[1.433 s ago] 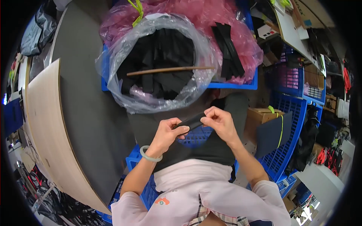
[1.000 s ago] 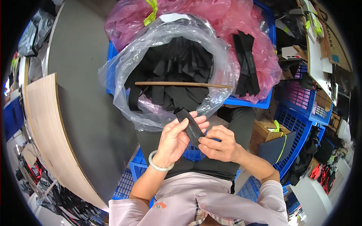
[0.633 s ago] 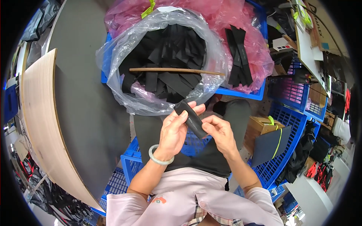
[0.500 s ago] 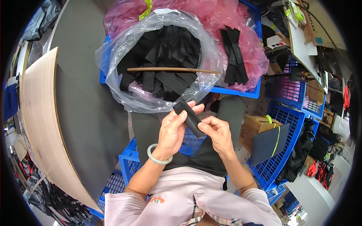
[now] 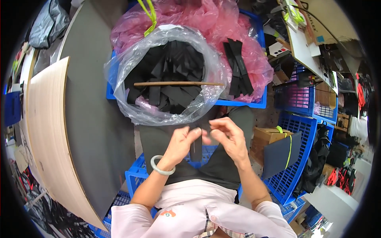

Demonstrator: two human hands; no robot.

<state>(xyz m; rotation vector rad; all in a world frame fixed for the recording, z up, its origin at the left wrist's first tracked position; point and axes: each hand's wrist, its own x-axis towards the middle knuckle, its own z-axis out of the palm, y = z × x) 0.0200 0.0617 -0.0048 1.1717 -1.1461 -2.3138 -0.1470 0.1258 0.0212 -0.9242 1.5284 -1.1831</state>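
My left hand [image 5: 181, 144], with a pale bangle [image 5: 159, 166] at its wrist, pinches a black fabric strip [image 5: 195, 150]. That strip hangs down between my knees, and its upper end is blurred by the fingers. To the right, my right hand [image 5: 231, 139] is apart from the strip, thumb and forefinger spread with nothing seen between them. Ahead of both hands, many similar black strips [image 5: 174, 93] fill a clear plastic bag [image 5: 119, 89]. A thin wooden stick [image 5: 178, 83] lies across the bag's mouth.
Pink plastic film [image 5: 214, 23] covers a blue crate [image 5: 260, 104], with a few black strips [image 5: 239, 69] on top. On my left stand a grey surface [image 5: 97, 135] and a pale wooden board [image 5: 49, 119]. A cardboard box [image 5: 262, 144] and blue crates [image 5: 285, 158] are on the right.
My right hand has let go of the black strip and moved slightly away. The strip, angled between both hands before, now hangs down from my left hand. The view has shifted slightly.
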